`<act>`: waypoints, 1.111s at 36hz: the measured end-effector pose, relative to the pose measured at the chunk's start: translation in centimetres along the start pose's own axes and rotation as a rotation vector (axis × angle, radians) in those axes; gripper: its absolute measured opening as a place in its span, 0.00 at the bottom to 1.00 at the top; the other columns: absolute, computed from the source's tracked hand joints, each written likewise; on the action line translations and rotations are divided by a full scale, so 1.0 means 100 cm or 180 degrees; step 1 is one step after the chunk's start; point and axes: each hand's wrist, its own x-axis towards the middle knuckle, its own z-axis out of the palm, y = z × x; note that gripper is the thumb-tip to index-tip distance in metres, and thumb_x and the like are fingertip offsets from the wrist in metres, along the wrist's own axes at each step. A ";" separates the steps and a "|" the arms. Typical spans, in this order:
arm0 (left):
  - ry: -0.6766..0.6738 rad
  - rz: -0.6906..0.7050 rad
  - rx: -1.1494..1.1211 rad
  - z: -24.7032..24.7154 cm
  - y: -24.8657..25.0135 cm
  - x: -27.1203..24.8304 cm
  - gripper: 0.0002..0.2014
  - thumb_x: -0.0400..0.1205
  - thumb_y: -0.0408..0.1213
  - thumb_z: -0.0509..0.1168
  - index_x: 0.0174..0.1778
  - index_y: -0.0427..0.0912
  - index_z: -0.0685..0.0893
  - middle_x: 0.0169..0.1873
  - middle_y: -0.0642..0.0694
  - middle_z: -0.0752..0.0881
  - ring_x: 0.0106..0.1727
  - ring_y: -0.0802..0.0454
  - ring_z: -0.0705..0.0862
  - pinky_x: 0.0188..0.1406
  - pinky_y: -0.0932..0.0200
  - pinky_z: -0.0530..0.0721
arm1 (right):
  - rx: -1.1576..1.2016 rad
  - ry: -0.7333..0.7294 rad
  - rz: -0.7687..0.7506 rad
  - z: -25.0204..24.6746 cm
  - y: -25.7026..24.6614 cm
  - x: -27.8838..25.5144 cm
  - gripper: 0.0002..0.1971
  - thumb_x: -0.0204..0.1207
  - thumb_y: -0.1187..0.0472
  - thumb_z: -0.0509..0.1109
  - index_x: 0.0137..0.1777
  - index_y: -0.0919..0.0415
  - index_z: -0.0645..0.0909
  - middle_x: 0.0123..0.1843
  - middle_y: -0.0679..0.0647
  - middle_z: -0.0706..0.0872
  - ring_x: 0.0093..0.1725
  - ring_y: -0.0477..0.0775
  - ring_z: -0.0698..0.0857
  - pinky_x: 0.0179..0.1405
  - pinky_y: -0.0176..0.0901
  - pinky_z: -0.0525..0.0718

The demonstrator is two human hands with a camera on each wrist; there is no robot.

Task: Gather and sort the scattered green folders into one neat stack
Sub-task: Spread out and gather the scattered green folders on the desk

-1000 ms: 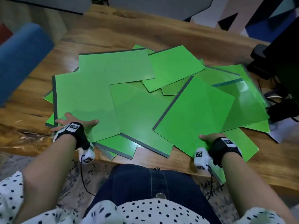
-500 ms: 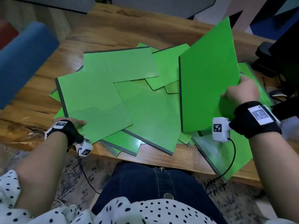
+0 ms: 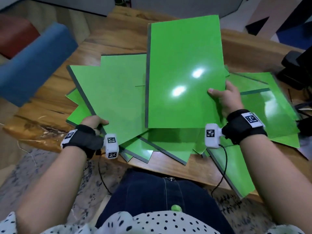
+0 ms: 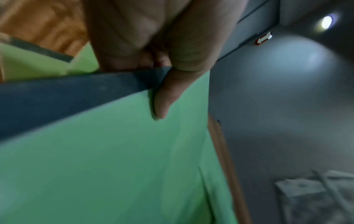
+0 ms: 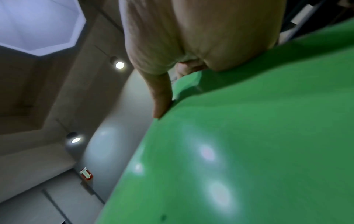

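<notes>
Green folders litter the table; both hands, left and right, each grip one.

The room was evenly bright. Two white glare spots lay on the raised folder. Both wrist views were blurred and dimmer, with round ceiling lamps shining.

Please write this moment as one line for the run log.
left hand: grips left folder | right hand: holds raised folder | other folders: scattered on table | stack: not formed
</notes>
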 end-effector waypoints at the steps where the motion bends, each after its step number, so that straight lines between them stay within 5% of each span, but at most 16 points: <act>1: -0.0134 0.0110 -0.0248 0.002 0.000 0.005 0.07 0.79 0.25 0.66 0.43 0.41 0.76 0.15 0.46 0.77 0.26 0.52 0.71 0.31 0.60 0.70 | 0.0003 -0.0078 0.0057 0.003 0.005 0.002 0.42 0.73 0.73 0.70 0.83 0.64 0.52 0.84 0.61 0.58 0.79 0.59 0.65 0.78 0.51 0.62; 4: -0.0504 0.0553 -0.0895 0.010 0.007 -0.014 0.18 0.81 0.13 0.55 0.60 0.37 0.74 0.45 0.41 0.76 0.40 0.55 0.73 0.52 0.60 0.79 | -0.0064 -0.0257 0.0169 0.014 0.017 0.004 0.42 0.74 0.70 0.70 0.83 0.65 0.50 0.84 0.62 0.57 0.81 0.60 0.61 0.78 0.52 0.58; 7: -0.1007 0.0857 -0.0987 0.015 0.008 -0.026 0.34 0.80 0.11 0.54 0.81 0.40 0.57 0.67 0.44 0.69 0.60 0.47 0.76 0.72 0.54 0.69 | -0.0249 -0.0310 0.0197 0.021 0.024 0.006 0.42 0.73 0.69 0.71 0.83 0.64 0.52 0.84 0.61 0.58 0.81 0.60 0.61 0.78 0.55 0.59; 9: -0.1365 0.1014 -0.0882 0.019 0.007 -0.030 0.38 0.79 0.11 0.55 0.82 0.46 0.56 0.78 0.41 0.64 0.70 0.44 0.72 0.74 0.48 0.69 | -0.0375 -0.0358 0.0243 0.023 0.030 0.007 0.42 0.74 0.68 0.71 0.83 0.61 0.52 0.84 0.60 0.58 0.81 0.60 0.60 0.78 0.57 0.59; 13: -0.1998 0.1306 -0.0621 0.033 0.010 -0.044 0.37 0.78 0.10 0.52 0.78 0.50 0.63 0.70 0.43 0.74 0.48 0.53 0.83 0.45 0.59 0.87 | -0.0528 -0.0497 0.0474 0.021 0.040 0.010 0.40 0.75 0.65 0.70 0.83 0.59 0.52 0.84 0.59 0.58 0.81 0.61 0.60 0.79 0.59 0.58; 16: -0.2353 0.1403 -0.0273 0.048 0.017 -0.049 0.39 0.76 0.09 0.53 0.79 0.50 0.63 0.60 0.40 0.80 0.53 0.46 0.82 0.42 0.52 0.75 | -0.0538 -0.0577 0.0669 0.015 0.050 0.012 0.39 0.76 0.66 0.69 0.83 0.60 0.53 0.84 0.59 0.59 0.81 0.60 0.60 0.79 0.58 0.56; 18: -0.2585 0.1493 0.0113 0.060 0.023 -0.051 0.39 0.76 0.08 0.50 0.76 0.53 0.65 0.42 0.43 0.79 0.40 0.50 0.78 0.36 0.54 0.73 | -0.0558 -0.0538 0.0794 0.008 0.058 0.013 0.39 0.76 0.66 0.70 0.83 0.58 0.54 0.84 0.58 0.58 0.82 0.60 0.58 0.79 0.58 0.55; 20: -0.2765 0.1537 0.0484 0.069 0.028 -0.052 0.38 0.77 0.08 0.50 0.76 0.53 0.64 0.34 0.47 0.73 0.33 0.54 0.74 0.32 0.59 0.77 | -0.0497 -0.0496 0.0894 -0.002 0.064 0.013 0.40 0.75 0.67 0.70 0.83 0.57 0.54 0.84 0.59 0.58 0.82 0.61 0.58 0.79 0.59 0.54; 24: -0.3105 0.1556 0.1323 0.082 0.038 -0.060 0.27 0.79 0.13 0.53 0.66 0.48 0.70 0.45 0.44 0.83 0.44 0.54 0.81 0.52 0.54 0.80 | -0.0350 -0.0206 0.0811 -0.024 0.066 0.014 0.38 0.75 0.70 0.68 0.83 0.58 0.56 0.83 0.58 0.59 0.82 0.61 0.58 0.80 0.61 0.53; 27: -0.2511 0.1575 0.2332 0.092 0.038 -0.049 0.27 0.81 0.24 0.61 0.76 0.43 0.66 0.68 0.40 0.80 0.61 0.47 0.79 0.60 0.52 0.74 | -0.0427 0.0042 0.0544 -0.040 0.052 0.013 0.36 0.76 0.73 0.66 0.82 0.58 0.58 0.84 0.56 0.60 0.82 0.59 0.59 0.80 0.60 0.54; 29: -0.1282 0.1573 0.2503 0.095 0.034 -0.026 0.31 0.79 0.33 0.68 0.77 0.40 0.66 0.72 0.39 0.74 0.69 0.43 0.76 0.66 0.54 0.73 | -0.0455 0.0183 0.0398 -0.051 0.042 0.014 0.36 0.76 0.76 0.64 0.82 0.59 0.58 0.83 0.56 0.60 0.81 0.59 0.61 0.79 0.58 0.56; 32: 0.0441 0.0953 0.1989 0.086 0.029 0.003 0.44 0.71 0.44 0.77 0.78 0.35 0.61 0.75 0.32 0.65 0.74 0.33 0.69 0.71 0.43 0.73 | -0.0502 0.0337 0.0280 -0.066 0.034 0.016 0.36 0.75 0.77 0.65 0.82 0.59 0.60 0.82 0.56 0.63 0.78 0.61 0.66 0.78 0.58 0.61; 36: 0.0791 0.0235 0.1979 0.070 0.022 0.023 0.59 0.67 0.51 0.79 0.83 0.35 0.46 0.81 0.32 0.50 0.81 0.32 0.53 0.78 0.39 0.59 | -0.0796 0.0503 0.0104 -0.078 0.033 0.023 0.37 0.71 0.72 0.71 0.80 0.58 0.63 0.80 0.58 0.67 0.71 0.63 0.77 0.70 0.64 0.75; 40: 0.0922 0.0212 0.2462 0.063 0.013 0.035 0.59 0.63 0.53 0.81 0.80 0.33 0.52 0.79 0.30 0.58 0.80 0.33 0.56 0.77 0.42 0.61 | -0.1440 0.0435 -0.0177 -0.089 0.040 0.053 0.33 0.65 0.64 0.75 0.72 0.55 0.74 0.70 0.61 0.80 0.66 0.68 0.81 0.61 0.73 0.77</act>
